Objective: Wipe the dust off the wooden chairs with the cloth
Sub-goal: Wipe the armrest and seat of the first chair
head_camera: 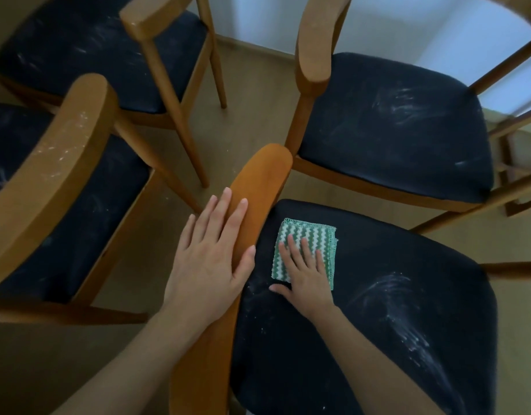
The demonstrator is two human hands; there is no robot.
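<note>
Smooth wooden armrest (pixel 252 190), dusty matt dark seat (pixel 378 310), ribbed woven cloth (pixel 318 238).

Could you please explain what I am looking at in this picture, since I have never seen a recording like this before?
There is no machine here. The picture comes from one wide-angle camera worn on a person's head, looking forward and down at their own two bare hands. The nearest chair fills the bottom of the view. Three more chairs stand on the floor, at the left, upper left and upper right.

The left hand rests flat, fingers straight, on the nearest chair's curved wooden rail. The right hand presses flat on a green-and-white cloth lying on the dark seat. Neither hand grips anything.

White dust streaks show on that seat to the right of the cloth, and the other seats look dusty too.
</note>
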